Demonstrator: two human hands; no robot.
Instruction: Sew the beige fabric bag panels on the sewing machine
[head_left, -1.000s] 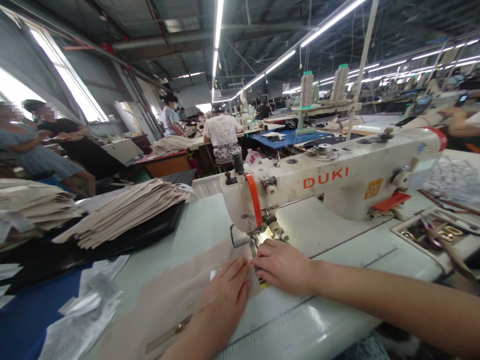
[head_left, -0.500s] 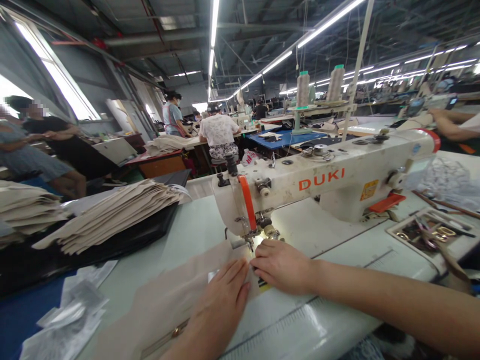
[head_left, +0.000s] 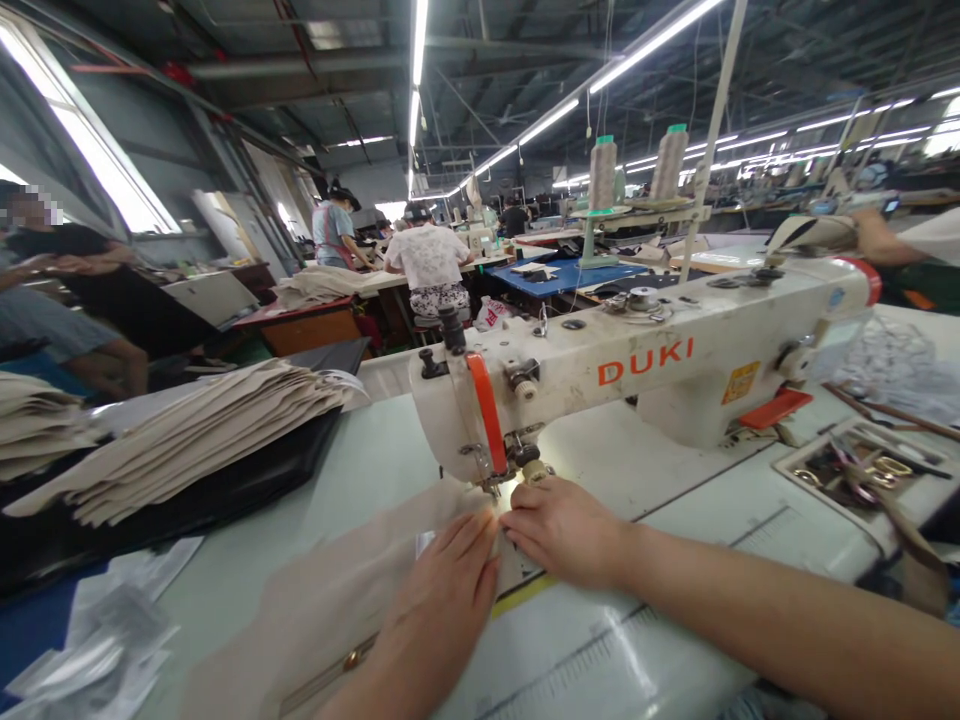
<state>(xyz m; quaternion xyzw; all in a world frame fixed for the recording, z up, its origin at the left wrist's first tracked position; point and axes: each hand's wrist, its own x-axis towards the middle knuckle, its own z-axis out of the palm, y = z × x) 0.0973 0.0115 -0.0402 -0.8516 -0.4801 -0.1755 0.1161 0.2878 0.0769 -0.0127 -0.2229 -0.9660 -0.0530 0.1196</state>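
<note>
A beige fabric piece (head_left: 322,590) lies on the sewing machine's bed, its far end at the needle and presser foot (head_left: 491,488). A zipper (head_left: 330,680) with a metal pull shows on it by my left forearm. My left hand (head_left: 442,590) rests flat on the fabric, fingers stretched toward the needle. Just right of the presser foot, my right hand (head_left: 562,530) has its fingers bent and pinched at the fabric's edge. The fingertips of both hands nearly meet. The white sewing machine (head_left: 570,370) stands over them with its lamp lit; the exact stitching point is partly hidden.
Stacked beige fabric panels (head_left: 202,430) lie on black material at the left. Clear plastic pieces (head_left: 105,630) sit nearer me. A tray (head_left: 862,480) at right holds metal rings and tools. Thread cones (head_left: 602,175) stand behind the machine. Other people (head_left: 427,255) work farther back.
The view has shifted a little, so the machine head and stacks appear farther left. More of a yellow strip on the bed shows beside my hands. Both hands keep nearly the same pose.
</note>
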